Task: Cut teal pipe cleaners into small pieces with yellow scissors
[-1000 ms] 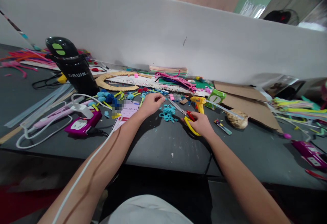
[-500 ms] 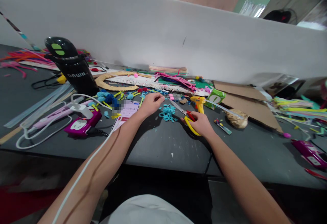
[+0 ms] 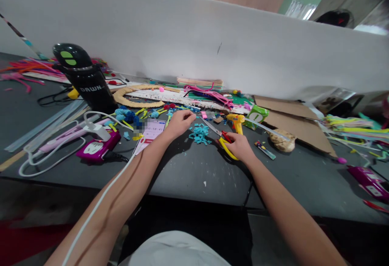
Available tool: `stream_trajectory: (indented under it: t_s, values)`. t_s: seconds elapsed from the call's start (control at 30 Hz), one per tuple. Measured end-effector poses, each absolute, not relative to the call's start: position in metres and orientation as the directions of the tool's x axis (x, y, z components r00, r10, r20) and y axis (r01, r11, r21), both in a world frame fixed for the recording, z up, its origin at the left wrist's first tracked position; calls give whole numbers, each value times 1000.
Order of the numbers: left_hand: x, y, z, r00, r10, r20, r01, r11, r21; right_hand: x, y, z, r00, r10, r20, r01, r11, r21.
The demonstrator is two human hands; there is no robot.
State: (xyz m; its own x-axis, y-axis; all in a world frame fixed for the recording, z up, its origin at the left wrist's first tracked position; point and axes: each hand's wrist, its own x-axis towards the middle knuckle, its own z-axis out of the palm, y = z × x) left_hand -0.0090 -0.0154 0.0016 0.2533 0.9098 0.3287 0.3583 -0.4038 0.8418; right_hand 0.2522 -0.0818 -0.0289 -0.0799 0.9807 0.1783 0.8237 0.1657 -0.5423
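My right hand (image 3: 238, 146) grips a pair of scissors (image 3: 225, 144) with yellow and red handles, the blades pointing up and left. My left hand (image 3: 183, 121) is closed, fingertips pinched together near the scissors' tip; anything between them is too small to make out. Below and between the hands lies a small heap of short light-blue cut pieces (image 3: 199, 134). A phone (image 3: 153, 128) showing a timer lies beside my left wrist, partly under the forearm. A yellow glue gun (image 3: 236, 121) stands just beyond my right hand.
A black bottle (image 3: 88, 84) and a purple power strip (image 3: 99, 146) with white cables stand at left. Behind are a tan ring (image 3: 121, 96) and pink pipe cleaners (image 3: 212, 95). To the right lie a green box (image 3: 257, 116), cardboard (image 3: 306, 128) and another purple power strip (image 3: 369, 181).
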Motion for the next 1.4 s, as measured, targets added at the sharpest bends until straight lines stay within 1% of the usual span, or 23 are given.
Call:
stream_trajectory:
  t_s: [0.13,0.23,0.5,0.8,0.97,1.17,1.4]
  values:
    - [-9,-14,1,247,915,320,350,-392,851,251,-83,-28,-30,985,172,811,124,-571]
    - [-8,-14,1,243,916,320,350,-391,851,250,-85,-28,-21,984,176,799,122,-589]
    - [-7,-14,0,239,910,339,375,-409,832,251,-83,-31,-39,981,188,810,141,-569]
    - [-6,-14,-3,257,899,354,391,-432,813,250,-84,-27,-40,986,159,823,123,-555]
    - [-7,-12,-5,256,902,348,394,-426,814,251,-82,-28,-63,985,162,827,142,-543]
    - [-7,-11,-5,260,900,351,403,-431,807,251,-84,-29,-18,985,170,803,115,-585]
    - [-6,-13,-4,255,899,357,421,-435,796,250,-84,-28,-31,986,162,808,120,-576]
